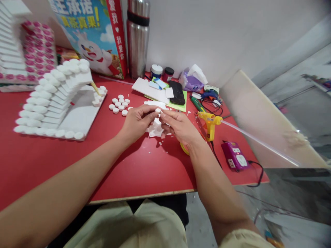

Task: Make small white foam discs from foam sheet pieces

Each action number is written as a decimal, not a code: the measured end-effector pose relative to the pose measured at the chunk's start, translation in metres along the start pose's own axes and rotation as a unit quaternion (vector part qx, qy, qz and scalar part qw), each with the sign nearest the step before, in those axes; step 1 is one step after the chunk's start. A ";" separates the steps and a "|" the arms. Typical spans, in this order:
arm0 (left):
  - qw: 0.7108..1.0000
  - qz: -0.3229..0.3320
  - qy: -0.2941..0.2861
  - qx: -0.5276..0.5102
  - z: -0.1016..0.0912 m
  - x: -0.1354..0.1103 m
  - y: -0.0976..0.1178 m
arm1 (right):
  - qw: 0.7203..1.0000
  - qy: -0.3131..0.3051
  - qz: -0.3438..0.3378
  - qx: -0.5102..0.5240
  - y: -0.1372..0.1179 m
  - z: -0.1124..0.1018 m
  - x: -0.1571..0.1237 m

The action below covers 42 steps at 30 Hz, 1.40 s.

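I see the left hand and right hand meeting above the red counter, well in from its near edge, the grip of each pinching the same small white disc. To their left I have a cluster of loose discs and, farther left, the white stair model. The yellow glue gun sits toward the right edge; the purple socket box, by the near right corner.
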<state>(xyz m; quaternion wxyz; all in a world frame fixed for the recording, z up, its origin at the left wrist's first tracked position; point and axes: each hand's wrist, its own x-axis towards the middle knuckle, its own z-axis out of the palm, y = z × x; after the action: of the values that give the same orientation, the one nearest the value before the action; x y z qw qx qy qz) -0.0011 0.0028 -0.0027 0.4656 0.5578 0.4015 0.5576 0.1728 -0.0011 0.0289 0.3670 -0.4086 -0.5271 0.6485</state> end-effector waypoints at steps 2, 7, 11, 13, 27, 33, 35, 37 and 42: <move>1.000 -0.011 0.003 -0.010 0.000 0.000 0.000 | 0.998 0.025 -0.033 -0.054 0.002 0.001 0.001; 0.998 -0.038 0.013 -0.041 0.003 -0.002 0.001 | 0.959 0.134 -0.114 -0.221 0.006 0.002 0.001; 0.998 -0.039 0.029 -0.044 0.009 -0.005 0.005 | 0.896 0.202 -0.197 -0.342 0.009 0.007 -0.002; 0.998 -0.026 0.038 -0.041 0.011 -0.006 0.006 | 0.857 0.213 -0.249 -0.398 0.010 0.011 -0.003; 0.980 0.141 0.070 0.119 0.010 -0.011 -0.005 | 0.872 0.143 -0.232 -0.406 0.010 0.016 -0.006; 0.970 0.182 0.020 0.161 0.010 -0.012 -0.007 | 0.898 0.169 -0.209 -0.347 0.009 0.012 -0.004; 0.981 0.152 0.021 0.119 0.010 -0.010 -0.005 | 0.912 0.159 -0.196 -0.324 0.008 0.008 -0.003; 0.994 0.094 0.022 0.054 0.008 -0.008 -0.002 | 0.921 0.137 -0.189 -0.311 0.007 0.003 -0.002; 0.996 -0.067 -0.023 -0.060 -0.001 -0.001 0.004 | 0.920 0.089 -0.194 -0.329 0.007 -0.006 -0.001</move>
<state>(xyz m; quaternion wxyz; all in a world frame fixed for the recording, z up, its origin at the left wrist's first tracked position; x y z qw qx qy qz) -0.0028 0.0007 0.0004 0.5433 0.5138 0.3927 0.5353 0.1780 -0.0010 0.0212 0.3761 -0.4521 -0.7450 0.3149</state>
